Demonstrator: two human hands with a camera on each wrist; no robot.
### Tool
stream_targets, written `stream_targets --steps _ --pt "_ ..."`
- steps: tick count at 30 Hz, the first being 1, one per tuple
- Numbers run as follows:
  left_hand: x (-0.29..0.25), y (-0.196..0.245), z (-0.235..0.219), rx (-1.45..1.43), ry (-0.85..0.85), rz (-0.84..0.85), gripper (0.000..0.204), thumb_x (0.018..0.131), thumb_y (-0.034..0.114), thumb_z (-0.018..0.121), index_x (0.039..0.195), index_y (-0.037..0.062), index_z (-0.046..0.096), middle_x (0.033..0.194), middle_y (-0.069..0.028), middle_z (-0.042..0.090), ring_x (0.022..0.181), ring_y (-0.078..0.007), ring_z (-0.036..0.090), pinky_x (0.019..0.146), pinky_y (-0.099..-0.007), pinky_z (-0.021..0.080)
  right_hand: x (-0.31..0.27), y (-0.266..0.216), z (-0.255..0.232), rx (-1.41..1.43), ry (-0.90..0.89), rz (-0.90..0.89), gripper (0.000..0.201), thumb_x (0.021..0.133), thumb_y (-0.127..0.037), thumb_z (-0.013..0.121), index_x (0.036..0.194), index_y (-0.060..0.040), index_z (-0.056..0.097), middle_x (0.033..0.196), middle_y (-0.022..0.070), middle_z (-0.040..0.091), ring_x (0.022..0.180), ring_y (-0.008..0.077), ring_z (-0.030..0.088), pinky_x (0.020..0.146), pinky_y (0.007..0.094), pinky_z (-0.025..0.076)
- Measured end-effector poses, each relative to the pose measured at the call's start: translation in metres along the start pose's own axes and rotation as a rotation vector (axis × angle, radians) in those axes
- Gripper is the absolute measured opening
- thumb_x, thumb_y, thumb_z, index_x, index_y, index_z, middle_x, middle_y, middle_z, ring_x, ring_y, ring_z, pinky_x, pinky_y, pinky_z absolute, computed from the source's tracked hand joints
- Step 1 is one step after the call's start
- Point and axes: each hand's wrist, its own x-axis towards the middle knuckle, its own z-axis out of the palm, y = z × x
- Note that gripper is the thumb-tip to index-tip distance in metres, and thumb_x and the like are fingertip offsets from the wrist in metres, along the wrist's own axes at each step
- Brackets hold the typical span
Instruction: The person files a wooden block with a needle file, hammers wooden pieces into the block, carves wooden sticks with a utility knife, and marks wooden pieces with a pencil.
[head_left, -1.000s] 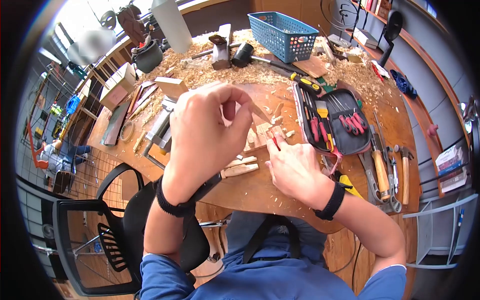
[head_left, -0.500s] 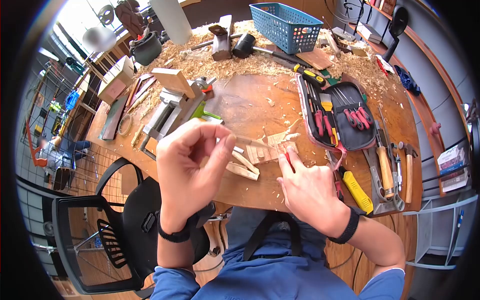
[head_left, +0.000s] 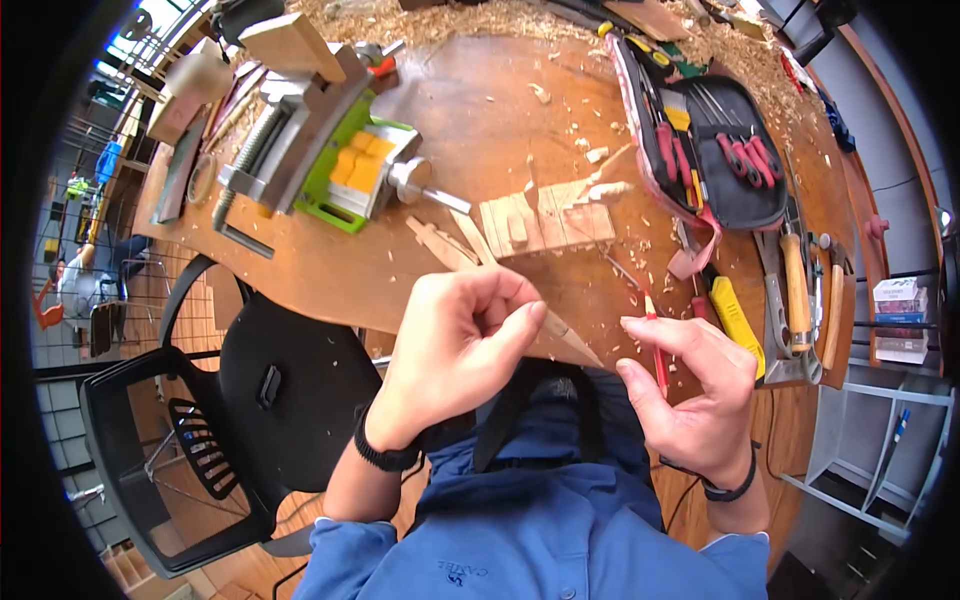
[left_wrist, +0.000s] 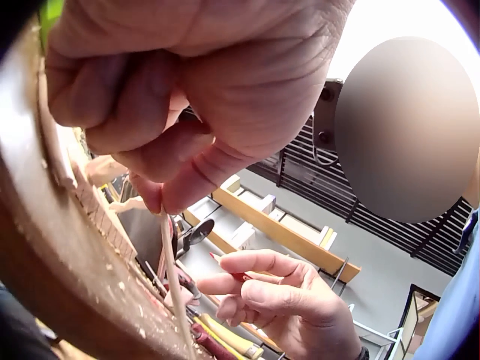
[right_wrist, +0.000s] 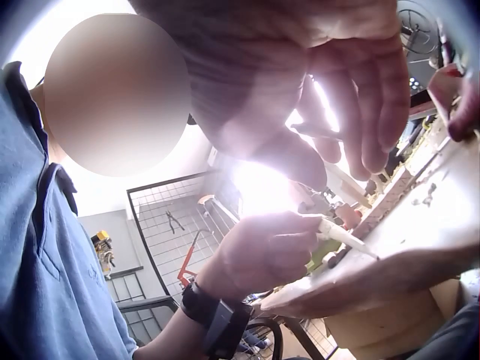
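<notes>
My left hand [head_left: 455, 350] pinches a thin, pointed strip of wood [head_left: 572, 342] between thumb and forefinger, its tip slanting toward my right hand [head_left: 700, 395]. A red pencil [head_left: 661, 372] lies between the right hand's fingers, point away from me, with thumb and forefinger apart. In the left wrist view the strip [left_wrist: 174, 277] hangs from the left fingertips, and the right hand [left_wrist: 300, 300] is beyond it. The right wrist view shows the left hand [right_wrist: 262, 247] gripping the strip [right_wrist: 349, 238]. Past both hands lies a flat wooden board [head_left: 550, 228] with drawn lines and small wood pieces.
A green and grey vise [head_left: 335, 170] stands at the left, by loose wood strips [head_left: 440, 243]. To the right are an open tool case [head_left: 735, 150], a yellow-handled tool [head_left: 735, 325] and a wooden-handled tool [head_left: 796, 290]. A black chair [head_left: 290, 400] is at the lower left.
The head view has tilted downward. Both hands have come back from the board toward my body, the left with the strip, and the right thumb and forefinger have spread apart.
</notes>
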Motion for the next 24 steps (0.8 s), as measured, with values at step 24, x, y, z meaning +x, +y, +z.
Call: stream_targets --steps 24 --pt "0.002 -0.026 0.024 0.624 0.136 0.604 0.031 0.079 -0.001 0.079 0.108 0.0080 0.083 0.119 -0.0080 0.076 0.075 -0.0233 0.073 0.063 -0.0361 0.058 -0.016 0.012 0.050 0.026 0.098 0.087 0.024 0.083 0.008 0.084 0.104 -0.0003 0.074 0.087 0.0129 0.075 0.069 0.0241 0.073 0.064 0.0344 0.057"
